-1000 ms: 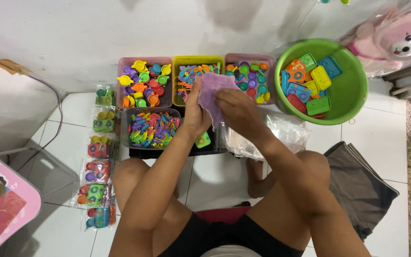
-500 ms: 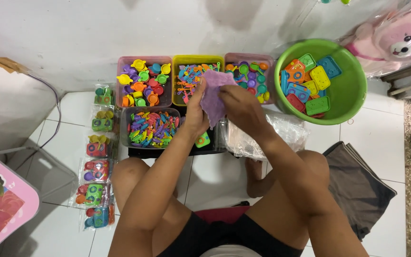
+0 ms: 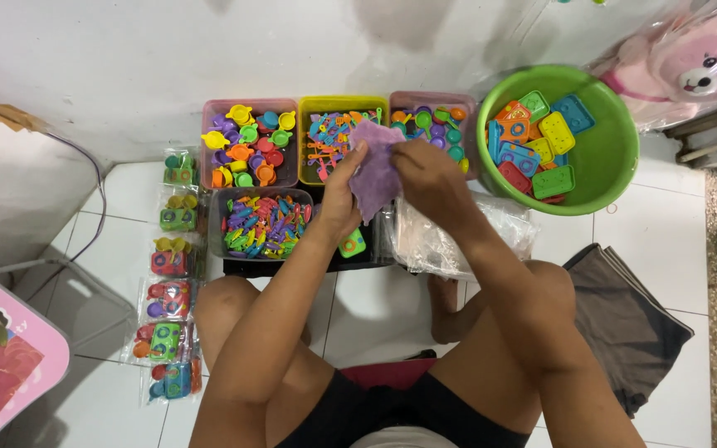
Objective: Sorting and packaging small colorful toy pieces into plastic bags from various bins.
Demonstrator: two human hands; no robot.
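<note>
The person holds a purple piece (image 3: 373, 170), soft-looking like cloth or a small bag, between both hands above the toy trays. The left hand (image 3: 340, 197) pinches its lower left edge; the right hand (image 3: 426, 178) grips it from three o'clock. Compared with a second ago, it sits slightly higher and the hands have closed in. At two o'clock stands the green basin (image 3: 612, 178) of toy stoves; below lie clear plastic bags (image 3: 458, 236).
</note>
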